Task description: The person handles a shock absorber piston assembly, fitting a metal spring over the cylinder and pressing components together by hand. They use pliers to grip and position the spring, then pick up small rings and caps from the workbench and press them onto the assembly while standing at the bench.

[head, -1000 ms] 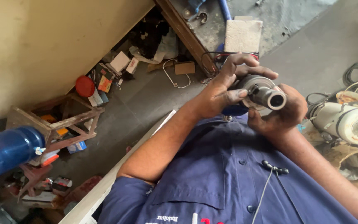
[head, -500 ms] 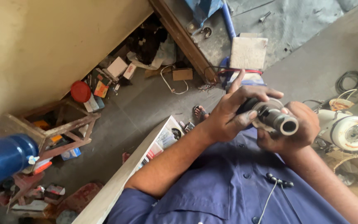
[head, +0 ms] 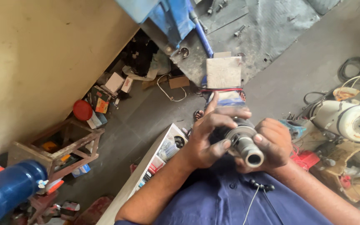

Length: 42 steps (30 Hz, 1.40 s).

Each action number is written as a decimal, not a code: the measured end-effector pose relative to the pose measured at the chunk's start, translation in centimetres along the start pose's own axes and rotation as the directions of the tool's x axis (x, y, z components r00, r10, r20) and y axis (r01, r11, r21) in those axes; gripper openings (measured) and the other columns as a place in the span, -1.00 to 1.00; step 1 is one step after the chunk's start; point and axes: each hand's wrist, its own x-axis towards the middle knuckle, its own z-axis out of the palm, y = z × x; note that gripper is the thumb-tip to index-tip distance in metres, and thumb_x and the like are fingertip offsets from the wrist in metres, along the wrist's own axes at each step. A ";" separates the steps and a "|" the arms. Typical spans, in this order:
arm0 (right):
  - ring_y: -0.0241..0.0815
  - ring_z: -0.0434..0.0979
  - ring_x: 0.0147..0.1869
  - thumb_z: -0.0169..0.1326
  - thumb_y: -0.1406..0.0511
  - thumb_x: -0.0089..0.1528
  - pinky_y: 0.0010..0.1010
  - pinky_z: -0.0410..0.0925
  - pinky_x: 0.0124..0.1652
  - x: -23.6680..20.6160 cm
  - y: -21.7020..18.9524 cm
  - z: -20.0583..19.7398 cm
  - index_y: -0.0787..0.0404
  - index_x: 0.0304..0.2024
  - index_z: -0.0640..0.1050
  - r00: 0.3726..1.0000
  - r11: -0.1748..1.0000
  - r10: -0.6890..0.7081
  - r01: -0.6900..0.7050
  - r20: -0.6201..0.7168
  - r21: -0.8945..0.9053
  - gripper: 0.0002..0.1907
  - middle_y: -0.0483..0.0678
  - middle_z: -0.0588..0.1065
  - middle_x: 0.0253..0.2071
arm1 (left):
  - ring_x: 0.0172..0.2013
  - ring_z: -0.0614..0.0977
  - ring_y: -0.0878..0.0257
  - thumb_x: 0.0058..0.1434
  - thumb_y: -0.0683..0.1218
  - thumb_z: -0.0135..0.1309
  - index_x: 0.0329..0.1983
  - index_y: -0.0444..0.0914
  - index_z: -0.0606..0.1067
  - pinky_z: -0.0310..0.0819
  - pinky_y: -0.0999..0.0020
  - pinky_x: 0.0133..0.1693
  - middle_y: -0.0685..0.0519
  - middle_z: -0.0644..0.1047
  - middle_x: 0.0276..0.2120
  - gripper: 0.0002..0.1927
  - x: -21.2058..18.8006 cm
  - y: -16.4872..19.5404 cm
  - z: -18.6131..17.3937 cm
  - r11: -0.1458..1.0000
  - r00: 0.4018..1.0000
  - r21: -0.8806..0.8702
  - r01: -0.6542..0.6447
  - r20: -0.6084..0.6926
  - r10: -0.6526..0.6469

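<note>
Both hands hold one part close to the chest, over a blue shirt (head: 230, 204). The metal cylindrical part (head: 246, 146) is grey and dull, with a wider ribbed collar and a narrower tube end whose open dark bore faces the camera. Left hand (head: 209, 135): grip closed around the collar, fingers curled over the top, thumb on the side. Right hand (head: 273, 141): grip closed, cupping the part from the other side. Beyond, on the floor: wooden stool (head: 59, 146), red lid (head: 82, 110), white motor housing (head: 348, 118).
</note>
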 end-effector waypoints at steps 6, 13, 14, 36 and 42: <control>-0.11 0.31 -0.56 0.34 0.14 0.15 -0.27 0.16 -0.56 0.1 1.6 0.0 0.30 0.18 0.26 0.997 0.994 -0.069 0.067 0.019 0.090 -0.28 -0.09 0.31 -0.54 | 0.28 0.58 0.05 0.50 0.22 -0.13 0.13 -0.11 0.36 -0.54 -0.14 0.52 -0.05 0.59 0.13 -0.63 0.3 -0.4 0.6 0.998 0.998 -0.032 0.058 -0.001 -0.058; -0.09 0.32 -0.54 0.29 0.30 0.09 -0.25 0.16 -0.53 -0.6 2.5 -0.2 0.29 0.19 0.28 0.999 0.992 -0.035 0.030 0.040 0.125 -0.31 -0.09 0.30 -0.53 | 0.23 0.63 0.05 0.53 0.30 -0.14 0.11 -0.06 0.40 -0.49 -0.16 0.53 -0.04 0.61 0.08 -0.60 0.6 -1.8 1.0 0.999 0.999 -0.013 0.038 -0.031 -0.039; -0.09 0.32 -0.53 0.30 0.30 0.09 -0.26 0.17 -0.53 -0.7 2.5 -0.3 0.29 0.20 0.28 0.998 0.991 -0.034 0.027 0.050 0.127 -0.31 -0.09 0.31 -0.52 | 0.23 0.63 0.05 0.53 0.29 -0.15 0.12 -0.06 0.40 -0.47 -0.17 0.53 -0.04 0.61 0.08 -0.60 0.6 -1.9 1.1 1.000 0.999 -0.010 0.029 -0.029 -0.029; -0.06 0.33 -0.52 0.40 0.14 0.10 -0.25 0.17 -0.49 -1.4 2.0 -0.3 0.21 0.12 0.40 0.998 0.997 -0.005 0.001 0.063 0.075 -0.35 -0.03 0.34 -0.53 | 0.32 0.53 0.09 0.58 0.21 -0.18 0.29 0.00 0.31 -0.37 -0.06 0.52 -0.05 0.54 0.19 -0.65 -0.6 -2.8 0.1 0.993 0.990 0.026 -0.119 0.077 0.117; 0.02 0.45 -0.43 0.34 0.10 0.19 -0.19 0.31 -0.37 -2.6 1.3 -0.2 0.16 0.16 0.39 0.998 0.995 0.054 -0.056 0.023 0.085 -0.39 0.05 0.43 -0.44 | 0.34 0.50 0.16 0.58 0.24 -0.23 0.28 -0.03 0.43 -0.28 0.02 0.51 -0.01 0.53 0.22 -0.58 -0.9 -2.2 0.4 0.990 0.988 0.071 -0.120 0.102 0.112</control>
